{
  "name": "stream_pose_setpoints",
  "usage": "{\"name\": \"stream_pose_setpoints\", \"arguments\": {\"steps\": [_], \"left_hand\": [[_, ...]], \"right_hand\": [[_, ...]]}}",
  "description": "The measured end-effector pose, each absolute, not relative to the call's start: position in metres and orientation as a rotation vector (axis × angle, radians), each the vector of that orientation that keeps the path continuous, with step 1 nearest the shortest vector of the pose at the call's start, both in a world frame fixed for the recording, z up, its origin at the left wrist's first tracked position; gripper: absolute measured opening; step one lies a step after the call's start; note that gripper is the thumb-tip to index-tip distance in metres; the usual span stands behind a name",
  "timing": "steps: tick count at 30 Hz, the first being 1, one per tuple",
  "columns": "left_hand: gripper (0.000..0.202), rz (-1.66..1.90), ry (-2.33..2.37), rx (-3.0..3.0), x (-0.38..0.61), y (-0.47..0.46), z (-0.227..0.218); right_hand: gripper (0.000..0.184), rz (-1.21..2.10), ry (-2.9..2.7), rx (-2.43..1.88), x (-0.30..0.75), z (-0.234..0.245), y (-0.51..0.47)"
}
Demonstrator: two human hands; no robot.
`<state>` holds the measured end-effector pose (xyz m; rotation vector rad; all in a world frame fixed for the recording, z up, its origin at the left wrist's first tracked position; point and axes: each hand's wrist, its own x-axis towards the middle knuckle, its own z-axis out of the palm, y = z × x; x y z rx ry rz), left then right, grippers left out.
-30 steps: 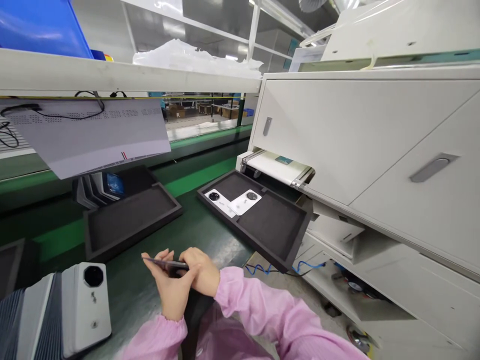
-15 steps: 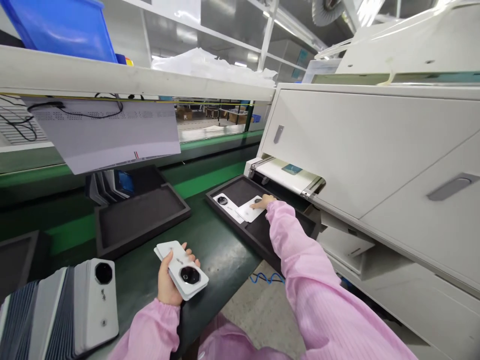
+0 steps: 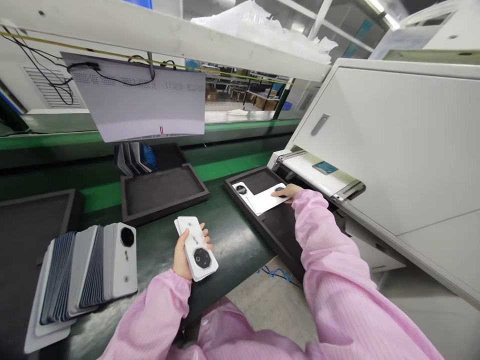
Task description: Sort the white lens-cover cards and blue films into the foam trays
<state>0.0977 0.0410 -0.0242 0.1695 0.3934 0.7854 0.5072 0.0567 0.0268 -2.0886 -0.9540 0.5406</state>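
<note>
Clutching panels (image 3: 194,232) in L hand (image 3: 182,260), you pinch another panel (image 3: 267,200) in tray (image 3: 279,225) w/ R hand (image 3: 290,191); dragging it may scratch adj. panel (image 3: 248,196) b/c they're so close.

A lane of bare dark green tabletop (image 3: 236,237) runs between the white rounded panels (image 3: 190,235) in the left fingers (image 3: 181,247) and the shallow black rectangular tray (image 3: 283,221) at right. The right fingers (image 3: 285,191) and pink sleeve (image 3: 318,225) block that tray's right side, beside the white conveyor belt (image 3: 305,167). Fanned grey-and-blue slabs (image 3: 86,270) obstruct the left.
</note>
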Motion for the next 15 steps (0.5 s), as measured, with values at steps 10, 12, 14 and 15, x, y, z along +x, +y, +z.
{"name": "stream_pose_setpoints", "arguments": {"steps": [10, 12, 14, 15], "left_hand": [[0.053, 0.78, 0.447, 0.199, 0.097, 0.036, -0.02], [0.053, 0.742, 0.504, 0.243, 0.096, 0.034, -0.018], [0.051, 0.742, 0.581, 0.329, 0.096, 0.033, -0.017], [0.049, 0.778, 0.622, 0.376, 0.095, 0.032, -0.017]], "right_hand": [[0.034, 0.884, -1.047, -1.473, 0.393, 0.059, 0.036], [0.038, 1.131, -1.255, -1.273, 0.345, 0.05, 0.032], [0.039, 1.296, -1.341, -1.22, 0.303, 0.04, 0.031], [0.04, 1.349, -1.283, -1.232, 0.287, 0.036, 0.032]]}}
